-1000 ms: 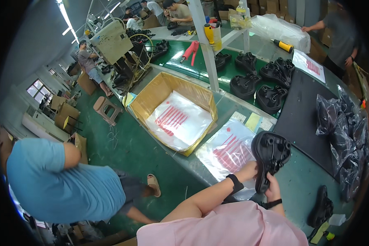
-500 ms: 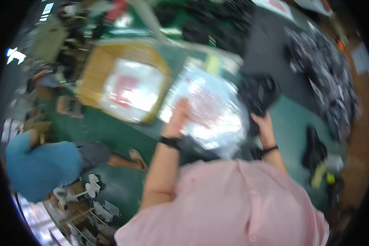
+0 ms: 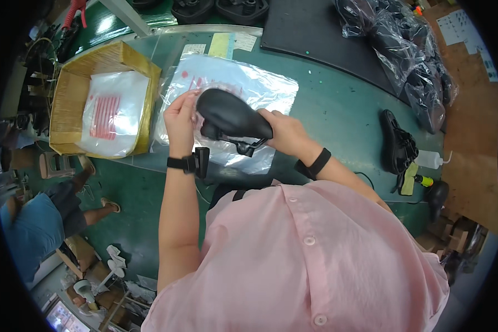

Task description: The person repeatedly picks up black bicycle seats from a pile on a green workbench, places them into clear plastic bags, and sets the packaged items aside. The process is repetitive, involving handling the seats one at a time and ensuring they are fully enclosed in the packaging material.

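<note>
A black bicycle saddle [image 3: 232,115], tilted with its rails partly showing underneath, is over a pile of clear plastic bags [image 3: 265,91] with red print. My right hand [image 3: 286,133] is closed round the saddle's right end. At the saddle's left end, my left hand [image 3: 181,116] is closed in a pinch at the film of the top bag; the saddle partly hides the fold between its fingertips. The saddle seems to be outside the bag, above its film.
A yellow taped box [image 3: 66,116] at left holds a stack of printed bags [image 3: 116,105]. A black mat [image 3: 326,50] and saddles wrapped in plastic [image 3: 409,61] are at far right. Nearer lie another black saddle [image 3: 394,144] and a squeeze bottle [image 3: 429,159]. A person [image 3: 44,221] is at left.
The saddle has come from the right side onto the bags, carried left by my right hand. My left hand has gone from lying on the bags to a pinch beside the saddle.
</note>
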`<state>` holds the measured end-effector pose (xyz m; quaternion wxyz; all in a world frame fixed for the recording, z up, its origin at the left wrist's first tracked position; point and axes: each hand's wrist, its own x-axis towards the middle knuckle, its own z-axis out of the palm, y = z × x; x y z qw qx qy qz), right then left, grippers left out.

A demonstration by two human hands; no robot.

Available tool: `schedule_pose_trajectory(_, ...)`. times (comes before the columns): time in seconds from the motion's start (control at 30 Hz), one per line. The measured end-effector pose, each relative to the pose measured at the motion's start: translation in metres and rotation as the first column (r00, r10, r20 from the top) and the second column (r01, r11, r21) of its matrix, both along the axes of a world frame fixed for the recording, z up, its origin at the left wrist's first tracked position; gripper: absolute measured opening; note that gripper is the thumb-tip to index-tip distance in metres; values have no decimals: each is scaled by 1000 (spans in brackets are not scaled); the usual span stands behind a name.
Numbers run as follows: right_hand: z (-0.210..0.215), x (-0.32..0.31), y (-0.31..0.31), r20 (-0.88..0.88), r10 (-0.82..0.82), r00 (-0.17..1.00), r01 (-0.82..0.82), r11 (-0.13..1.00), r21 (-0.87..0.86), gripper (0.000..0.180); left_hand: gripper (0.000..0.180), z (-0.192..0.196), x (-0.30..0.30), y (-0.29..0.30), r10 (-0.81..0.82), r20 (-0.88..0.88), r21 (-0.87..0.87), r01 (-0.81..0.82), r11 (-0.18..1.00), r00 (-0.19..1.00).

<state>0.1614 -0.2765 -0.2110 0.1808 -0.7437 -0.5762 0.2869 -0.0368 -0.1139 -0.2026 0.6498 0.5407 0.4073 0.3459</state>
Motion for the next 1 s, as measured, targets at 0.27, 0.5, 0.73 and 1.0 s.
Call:
schedule_pose_trajectory(0.27, -3, 11, -19, -919, -296, 258, 239, 942, -236, 41, 22, 56, 5, -83, -346, -356, 433, 481, 762, 868)
schedule_pose_trajectory(0.5, -6, 23, -21, -867, -449, 215, 611, 755, -239, 52, 29, 69, 112, -168, -750, -342, 791, 604, 95, 566)
schedule_pose_trajectory(0.73, 28, 232, -34, -833, -533, 145, 956, 294, -21, 24, 44, 32, 85, -91, -691, -205, 290, 718, 633, 693)
schedule_pose_trajectory(1.0, -11, 288, 201, -735, -426, 527, 721, 682, 123, 29, 28, -92, 3, -39, -452, -252, -183, 417, 891, 856)
